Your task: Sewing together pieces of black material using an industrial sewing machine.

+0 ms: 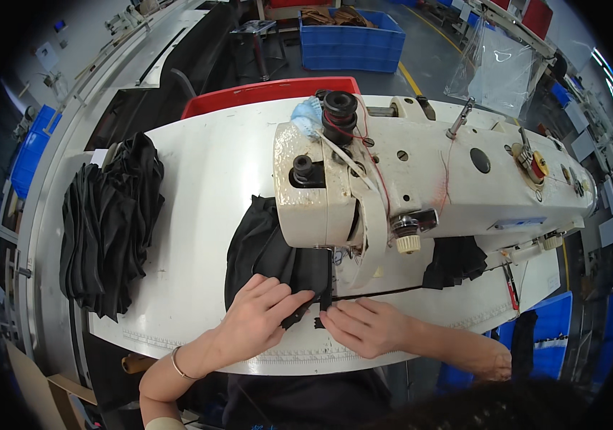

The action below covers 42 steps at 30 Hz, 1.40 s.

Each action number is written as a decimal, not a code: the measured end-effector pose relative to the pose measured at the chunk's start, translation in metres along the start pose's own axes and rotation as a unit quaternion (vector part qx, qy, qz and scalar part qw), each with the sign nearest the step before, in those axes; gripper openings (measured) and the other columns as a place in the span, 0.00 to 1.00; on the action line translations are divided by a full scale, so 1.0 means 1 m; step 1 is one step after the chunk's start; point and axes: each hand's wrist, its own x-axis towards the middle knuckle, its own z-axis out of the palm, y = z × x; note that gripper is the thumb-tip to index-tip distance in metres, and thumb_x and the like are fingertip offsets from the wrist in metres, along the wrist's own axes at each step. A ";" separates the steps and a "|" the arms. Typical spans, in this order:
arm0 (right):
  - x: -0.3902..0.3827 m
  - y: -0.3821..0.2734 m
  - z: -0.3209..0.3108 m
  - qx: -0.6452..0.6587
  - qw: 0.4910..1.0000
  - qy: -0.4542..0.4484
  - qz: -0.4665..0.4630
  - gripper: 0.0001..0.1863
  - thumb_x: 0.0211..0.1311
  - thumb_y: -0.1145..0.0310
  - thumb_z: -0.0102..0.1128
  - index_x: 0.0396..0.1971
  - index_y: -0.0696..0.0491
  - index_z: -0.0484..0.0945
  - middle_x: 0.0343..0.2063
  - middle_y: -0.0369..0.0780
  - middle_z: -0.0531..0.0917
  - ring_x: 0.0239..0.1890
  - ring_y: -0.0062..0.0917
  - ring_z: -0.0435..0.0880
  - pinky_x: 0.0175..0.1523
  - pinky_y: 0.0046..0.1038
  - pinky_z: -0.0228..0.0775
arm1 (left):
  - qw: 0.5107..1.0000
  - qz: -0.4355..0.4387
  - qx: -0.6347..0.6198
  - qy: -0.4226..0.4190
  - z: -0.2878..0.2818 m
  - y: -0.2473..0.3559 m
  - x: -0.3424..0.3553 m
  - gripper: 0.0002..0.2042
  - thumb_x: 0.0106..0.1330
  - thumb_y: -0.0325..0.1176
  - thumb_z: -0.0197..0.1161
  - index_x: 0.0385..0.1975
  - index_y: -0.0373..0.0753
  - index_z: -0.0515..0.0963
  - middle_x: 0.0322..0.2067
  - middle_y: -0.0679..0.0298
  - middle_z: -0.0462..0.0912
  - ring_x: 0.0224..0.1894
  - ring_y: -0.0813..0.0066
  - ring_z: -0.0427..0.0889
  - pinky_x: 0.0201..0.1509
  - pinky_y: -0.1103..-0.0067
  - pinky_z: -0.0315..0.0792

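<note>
Gripping black fabric [267, 254] with the left hand [262, 315], pinching a narrow dark strip [326, 295] with the right hand [365, 326]. Spreads just ahead of the left hand, partly beneath the sewing machine [428, 179]. Probably handles light, soft, limp; best held flat near the edge.

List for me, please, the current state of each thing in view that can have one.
White-bodied sewing machine: upright; running or stopped, cannot tell.
Black pleated cloth: spread in folds, partly hidden by the machine.
Bare left hand: bent over the cloth, grip unclear.
Bare right hand: curled by the cloth's right edge, grip unclear.
Black folded fabric pile: bunched, lying at left.
Blue rectangular plastic crate: open-topped, holding brown pieces.
</note>
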 end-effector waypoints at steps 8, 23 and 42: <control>-0.008 -0.011 -0.004 0.015 0.996 -0.078 0.035 0.14 0.47 0.68 0.54 0.32 0.60 0.77 0.34 0.43 0.79 0.42 0.33 0.78 0.48 0.29 0.71 | 0.990 0.092 0.106 0.007 0.037 0.006 0.005 0.19 0.46 0.28 0.56 0.40 0.28 0.76 0.44 0.54 0.75 0.45 0.63 0.73 0.48 0.74 0.69; -0.018 0.005 0.020 0.067 0.989 -0.045 0.125 0.08 0.42 0.71 0.57 0.25 0.56 0.77 0.25 0.40 0.77 0.36 0.29 0.78 0.39 0.30 0.74 | 0.988 0.115 0.098 0.021 0.034 -0.020 0.023 0.19 0.41 0.25 0.57 0.37 0.28 0.77 0.41 0.54 0.77 0.39 0.65 0.76 0.41 0.74 0.72; -0.012 0.016 0.015 0.522 0.747 -0.034 0.410 0.18 0.44 0.76 0.59 0.40 0.58 0.76 0.37 0.43 0.79 0.42 0.28 0.78 0.43 0.29 0.73 | 0.986 0.077 0.147 0.033 0.024 -0.011 0.019 0.15 0.42 0.26 0.59 0.34 0.37 0.79 0.36 0.62 0.77 0.36 0.70 0.77 0.36 0.77 0.72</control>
